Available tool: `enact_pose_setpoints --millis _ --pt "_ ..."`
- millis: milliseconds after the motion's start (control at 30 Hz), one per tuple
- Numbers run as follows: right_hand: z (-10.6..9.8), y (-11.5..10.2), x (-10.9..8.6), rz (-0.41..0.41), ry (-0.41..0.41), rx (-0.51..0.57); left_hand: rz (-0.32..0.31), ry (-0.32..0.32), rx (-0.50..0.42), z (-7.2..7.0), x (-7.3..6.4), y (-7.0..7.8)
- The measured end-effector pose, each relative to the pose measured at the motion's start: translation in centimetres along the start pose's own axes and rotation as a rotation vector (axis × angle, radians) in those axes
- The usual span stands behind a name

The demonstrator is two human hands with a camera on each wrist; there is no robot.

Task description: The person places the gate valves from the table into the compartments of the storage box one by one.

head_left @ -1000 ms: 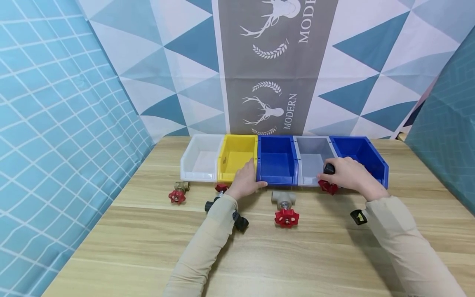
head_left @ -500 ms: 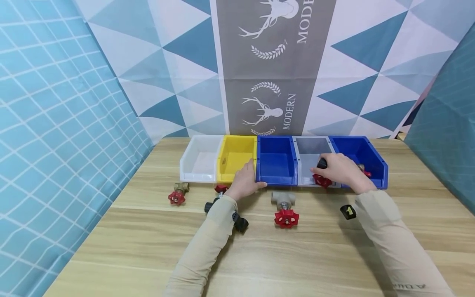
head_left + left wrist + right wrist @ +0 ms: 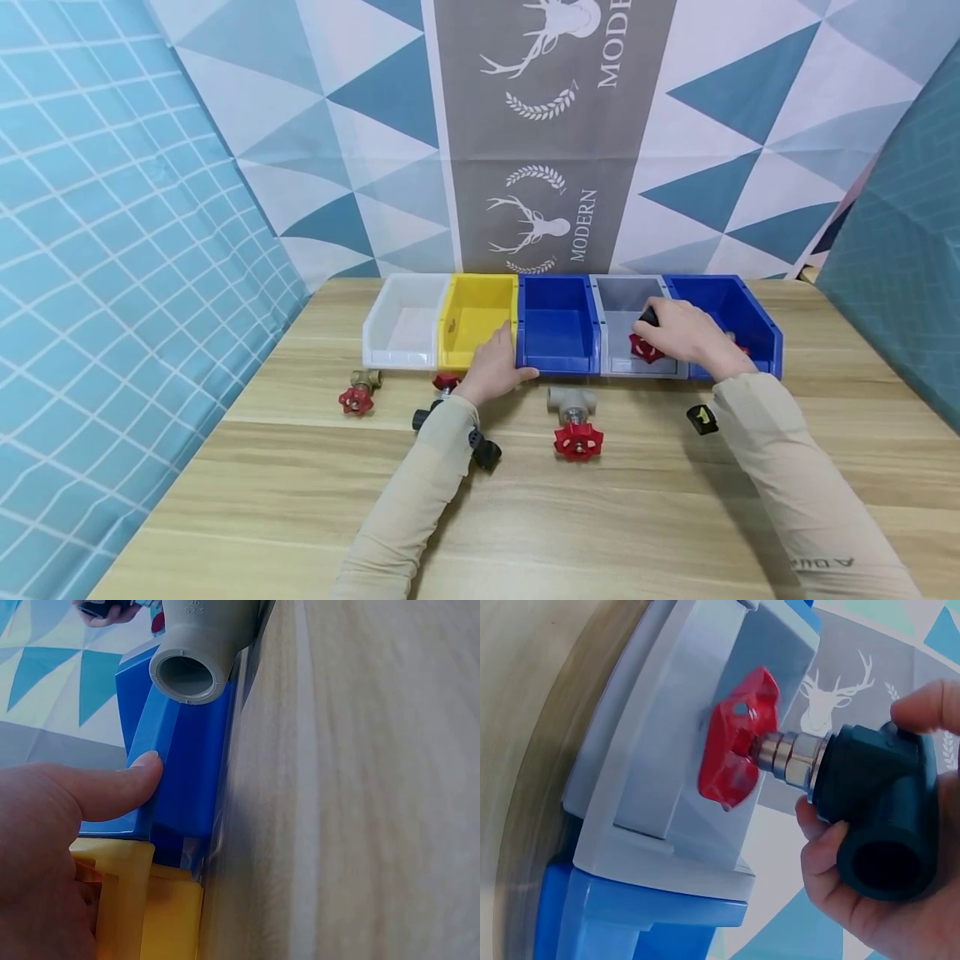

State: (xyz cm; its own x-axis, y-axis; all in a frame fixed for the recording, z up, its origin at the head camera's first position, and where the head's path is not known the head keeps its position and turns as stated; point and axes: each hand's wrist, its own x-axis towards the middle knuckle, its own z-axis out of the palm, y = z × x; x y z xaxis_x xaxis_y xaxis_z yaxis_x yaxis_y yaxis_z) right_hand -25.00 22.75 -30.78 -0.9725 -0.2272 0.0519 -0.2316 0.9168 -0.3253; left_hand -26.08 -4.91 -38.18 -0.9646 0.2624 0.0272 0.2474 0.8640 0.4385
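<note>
My right hand [image 3: 686, 332] holds a stop valve by its black pipe body [image 3: 881, 802], above the grey bin [image 3: 626, 364]. The valve's red handwheel [image 3: 740, 739] points down toward the bin's inside. At the front rims of the yellow bin [image 3: 455, 357] and middle blue bin [image 3: 558, 364], my left hand [image 3: 495, 367] grips the edges. Its thumb [image 3: 124, 787] lies on the blue rim, while its fingers are partly hidden behind the yellow one. Before the blue bin lies a grey valve [image 3: 576, 421] with a red handwheel.
A white bin [image 3: 400, 357] ends the row at left. At right, another blue bin [image 3: 768, 333] holds a partly hidden red-handled valve. A brass valve [image 3: 360, 392] lies on the wooden table [image 3: 562, 533]; another black valve [image 3: 420, 418] is partly hidden by the left forearm.
The right hand has moved left and away from me with the black valve, from the grey bin's front edge to above its inside. The left hand has stayed on the bins.
</note>
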Motion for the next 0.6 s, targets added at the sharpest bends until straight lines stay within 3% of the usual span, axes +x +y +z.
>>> enact_pose_setpoints --millis 267,600 --pt "0.12 0.04 0.50 0.007 0.030 -0.013 -0.003 0.000 -0.004 -0.03 -0.06 -0.02" --pt "0.91 0.08 0.61 -0.084 0.046 -0.049 0.004 0.008 -0.002 0.05 0.08 -0.09"
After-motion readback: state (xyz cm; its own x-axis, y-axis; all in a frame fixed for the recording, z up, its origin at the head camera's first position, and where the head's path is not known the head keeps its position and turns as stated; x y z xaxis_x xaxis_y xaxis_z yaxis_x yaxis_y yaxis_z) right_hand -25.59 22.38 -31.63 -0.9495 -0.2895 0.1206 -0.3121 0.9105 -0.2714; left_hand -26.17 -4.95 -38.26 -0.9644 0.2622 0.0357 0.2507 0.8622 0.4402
